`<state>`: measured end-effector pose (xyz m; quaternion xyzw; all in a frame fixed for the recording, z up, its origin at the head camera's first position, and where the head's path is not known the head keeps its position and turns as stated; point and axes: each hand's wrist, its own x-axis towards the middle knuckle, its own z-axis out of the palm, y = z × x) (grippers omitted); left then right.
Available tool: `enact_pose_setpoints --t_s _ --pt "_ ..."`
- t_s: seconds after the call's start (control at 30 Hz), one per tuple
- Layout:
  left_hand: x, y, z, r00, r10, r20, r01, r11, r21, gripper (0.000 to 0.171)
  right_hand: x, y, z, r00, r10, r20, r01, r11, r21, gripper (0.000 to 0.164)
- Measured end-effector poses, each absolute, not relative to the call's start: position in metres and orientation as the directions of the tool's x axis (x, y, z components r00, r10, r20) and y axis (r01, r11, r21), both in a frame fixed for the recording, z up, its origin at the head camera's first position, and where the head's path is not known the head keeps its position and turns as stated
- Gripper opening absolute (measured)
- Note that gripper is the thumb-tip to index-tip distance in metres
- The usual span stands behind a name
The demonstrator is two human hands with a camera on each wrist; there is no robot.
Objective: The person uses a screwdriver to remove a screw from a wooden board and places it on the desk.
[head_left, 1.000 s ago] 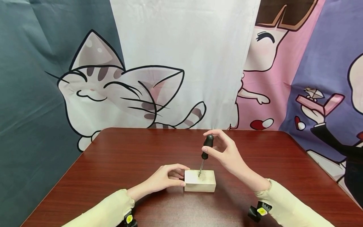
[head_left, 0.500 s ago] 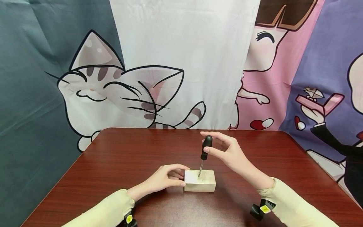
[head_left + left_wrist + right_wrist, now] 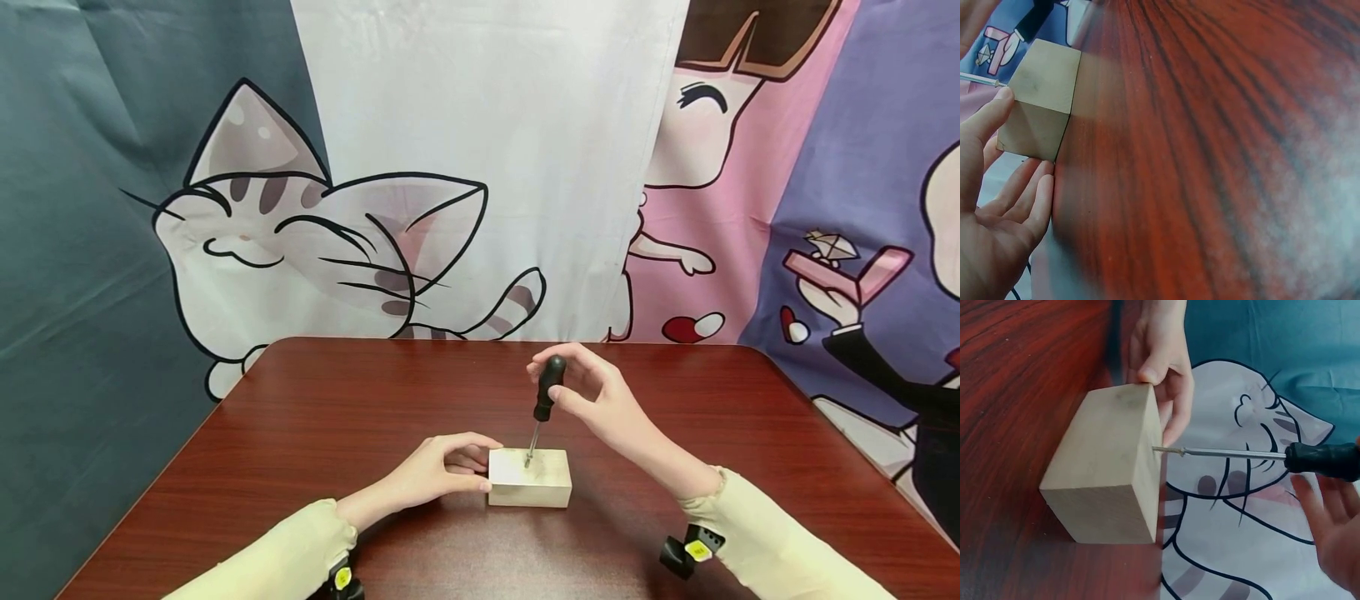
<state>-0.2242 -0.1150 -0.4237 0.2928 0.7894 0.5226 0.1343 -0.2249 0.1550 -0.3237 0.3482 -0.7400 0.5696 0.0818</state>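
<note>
Screwdriver (image 3: 550,388) leans slightly above the wooden block (image 3: 529,494) on the surface (image 3: 360,400), tip at the screw (image 3: 1168,450). The right hand (image 3: 606,408), fingers straighter half a second ago, curls round its handle (probably re-gripping between turns); the left hand (image 3: 423,468) pinches the unmoved block.

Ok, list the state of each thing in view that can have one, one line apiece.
Wooden block: lying on the table.
Screw: partly sunk into the block's top, shank exposed.
Screwdriver: near upright, slightly tilted, tip at the screw.
Left hand: holding the block's left end.
Right hand: holding the screwdriver's handle.
Backdrop: hanging, lightly creased.
</note>
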Motion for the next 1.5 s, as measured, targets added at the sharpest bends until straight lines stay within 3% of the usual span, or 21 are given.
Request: enact_pose_setpoints --t_s 0.2,0.63,1.03,1.2,1.3,1.5 --pt "-0.2237 -0.1143 -0.4233 -0.794 0.601 0.092 0.319 0.282 0.905 0.053 -0.2201 0.1503 -0.3236 -0.813 -0.344 0.470 -0.552 0.196 -0.811 0.037" --pt "-0.2238 -0.1154 -0.4230 -0.791 0.605 0.095 0.324 0.281 0.903 0.053 -0.2199 0.1546 -0.3211 -0.829 -0.328 0.453 -0.528 0.191 -0.828 0.040" --pt "-0.2239 -0.1153 -0.4233 -0.786 0.610 0.101 0.332 0.277 0.902 0.052 -0.2236 0.1579 -0.3216 -0.767 -0.426 0.479 -0.582 0.150 -0.799 0.035" --pt "-0.2232 -0.1150 -0.4233 -0.786 0.609 0.108 0.333 0.271 0.903 0.051 -0.2252 0.1563 -0.3216 -0.727 -0.462 0.508 -0.616 0.113 -0.779 0.042" --pt "-0.2229 -0.1150 -0.4234 -0.788 0.606 0.105 0.332 0.275 0.902 0.052 -0.2239 0.1537 -0.3217 -0.722 -0.452 0.524 -0.626 0.103 -0.773 0.045" --pt "-0.2229 -0.1152 -0.4240 -0.795 0.600 0.085 0.317 0.292 0.902 0.053 -0.2177 0.1481 -0.3249 -0.755 -0.363 0.546 -0.617 0.113 -0.778 0.035"
